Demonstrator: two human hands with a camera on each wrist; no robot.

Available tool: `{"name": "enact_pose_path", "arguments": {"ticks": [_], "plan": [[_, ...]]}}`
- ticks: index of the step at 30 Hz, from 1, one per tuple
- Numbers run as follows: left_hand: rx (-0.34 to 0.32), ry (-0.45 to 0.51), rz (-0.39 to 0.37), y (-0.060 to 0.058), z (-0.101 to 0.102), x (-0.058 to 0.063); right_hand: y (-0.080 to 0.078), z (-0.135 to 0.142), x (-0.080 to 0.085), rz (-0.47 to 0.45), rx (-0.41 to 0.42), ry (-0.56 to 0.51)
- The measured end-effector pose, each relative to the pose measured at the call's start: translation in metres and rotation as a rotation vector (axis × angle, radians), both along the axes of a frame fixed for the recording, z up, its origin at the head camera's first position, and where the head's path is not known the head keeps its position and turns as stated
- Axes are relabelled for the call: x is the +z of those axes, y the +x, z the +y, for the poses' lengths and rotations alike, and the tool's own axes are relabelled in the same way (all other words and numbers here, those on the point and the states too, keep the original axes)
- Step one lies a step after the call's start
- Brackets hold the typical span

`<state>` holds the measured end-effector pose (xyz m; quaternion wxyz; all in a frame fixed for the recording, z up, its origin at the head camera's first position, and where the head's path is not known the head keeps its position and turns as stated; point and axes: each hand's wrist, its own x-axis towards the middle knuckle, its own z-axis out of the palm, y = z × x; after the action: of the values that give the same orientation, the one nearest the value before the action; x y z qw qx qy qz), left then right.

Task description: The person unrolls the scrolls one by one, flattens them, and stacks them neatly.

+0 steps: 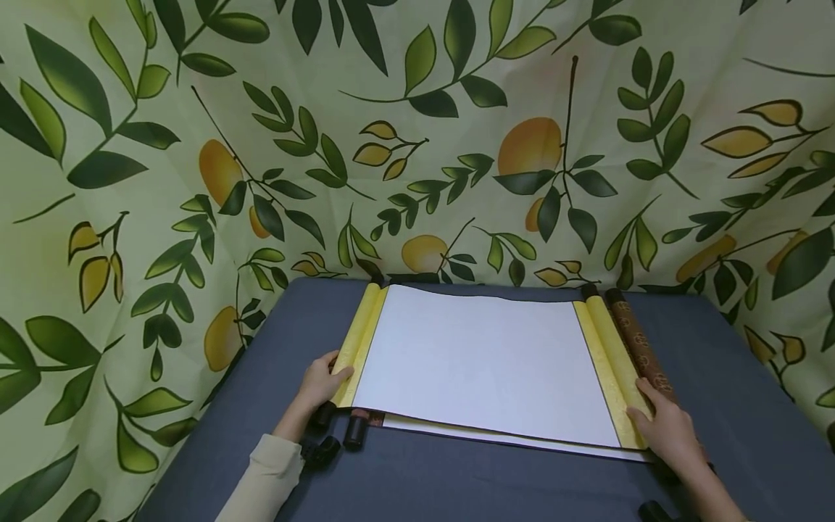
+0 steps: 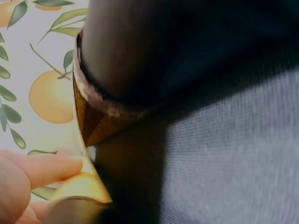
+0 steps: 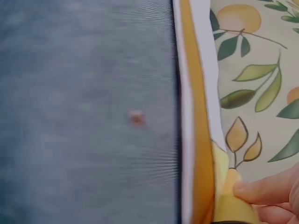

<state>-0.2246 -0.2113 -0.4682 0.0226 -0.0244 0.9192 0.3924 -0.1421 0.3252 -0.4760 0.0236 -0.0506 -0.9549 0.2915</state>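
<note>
A white scroll [image 1: 483, 362] with yellow end bands lies unrolled between my two hands. My left hand [image 1: 318, 380] grips its left yellow roller [image 1: 355, 333], thumb on top, near the front end. Near the front end of the right yellow roller [image 1: 613, 351], my right hand [image 1: 668, 428] holds on with thumb and fingers. Under this scroll lies a second one, its white edge [image 1: 522, 440] showing along the front and its brown patterned roll [image 1: 639, 341] at the right. In the wrist views, the left fingers [image 2: 51, 170] and right fingers [image 3: 271, 189] touch the yellow rollers.
A dark blue cloth covers the table [image 1: 483, 486]. Black roller knobs [image 1: 355, 429] stick out at the front left. A dark object [image 1: 322, 454] lies beside my left wrist, another [image 1: 654, 511] near my right forearm. A leaf-and-fruit patterned curtain [image 1: 424, 181] hangs behind and at the sides.
</note>
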Motion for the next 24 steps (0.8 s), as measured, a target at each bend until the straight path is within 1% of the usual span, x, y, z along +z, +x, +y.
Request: {"name": "enact_pose_path", "arguments": {"ticks": [3, 5, 8, 13, 16, 19, 24], "plan": [[-0.033, -0.015, -0.008, 0.002, 0.003, 0.003, 0.002, 0.003, 0.0, 0.071, 0.03, 0.021], [-0.044, -0.025, -0.011, 0.003, 0.004, 0.005, 0.002, 0.005, 0.001, 0.078, 0.042, 0.023], [-0.053, -0.029, -0.01, 0.004, 0.006, 0.006, 0.001, 0.007, 0.003, 0.042, 0.056, 0.021], [-0.055, -0.022, -0.031, 0.005, 0.006, 0.008, 0.001, 0.007, 0.005, -0.021, 0.066, 0.013], [-0.053, -0.015, -0.043, 0.005, 0.006, 0.009, 0.002, 0.006, 0.005, -0.031, 0.069, 0.009], [-0.053, -0.017, -0.04, 0.006, 0.006, 0.011, 0.002, 0.005, 0.006, -0.033, 0.074, 0.004], [-0.063, -0.022, -0.002, 0.006, 0.006, 0.014, 0.001, 0.004, 0.007, -0.043, 0.078, -0.002]]}}
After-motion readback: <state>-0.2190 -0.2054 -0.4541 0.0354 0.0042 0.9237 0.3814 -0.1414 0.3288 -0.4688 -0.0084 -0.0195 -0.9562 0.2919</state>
